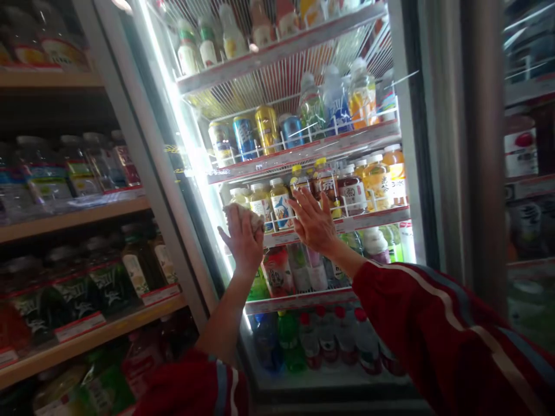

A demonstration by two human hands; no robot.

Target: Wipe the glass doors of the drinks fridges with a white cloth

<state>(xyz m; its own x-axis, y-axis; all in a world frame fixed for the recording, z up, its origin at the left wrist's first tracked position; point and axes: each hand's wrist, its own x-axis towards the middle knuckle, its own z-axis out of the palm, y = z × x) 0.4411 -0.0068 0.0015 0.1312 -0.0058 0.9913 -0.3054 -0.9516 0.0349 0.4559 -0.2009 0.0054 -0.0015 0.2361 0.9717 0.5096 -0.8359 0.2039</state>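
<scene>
My left hand (245, 245) presses a crumpled pale cloth (244, 216) under its fingers, at the left of the lit drinks fridge (277, 228). My right hand (313, 222) is raised beside it with fingers stretched and slightly spread, and nothing is in it. Behind the hands stands a shelf row of bottles: a blue-and-white labelled bottle (281, 203) between them, and a dark tea bottle (326, 180) just past my right fingers. Faint lettering at the left suggests a glass door in front; whether the palms touch it I cannot tell.
Cans, such as a gold can (267, 130), stand on the shelf above; red-capped bottles (327, 338) are at the bottom. To the left, wooden shelves (82, 215) hold more bottles. A metal door frame (479, 144) and another bottle display are at the right.
</scene>
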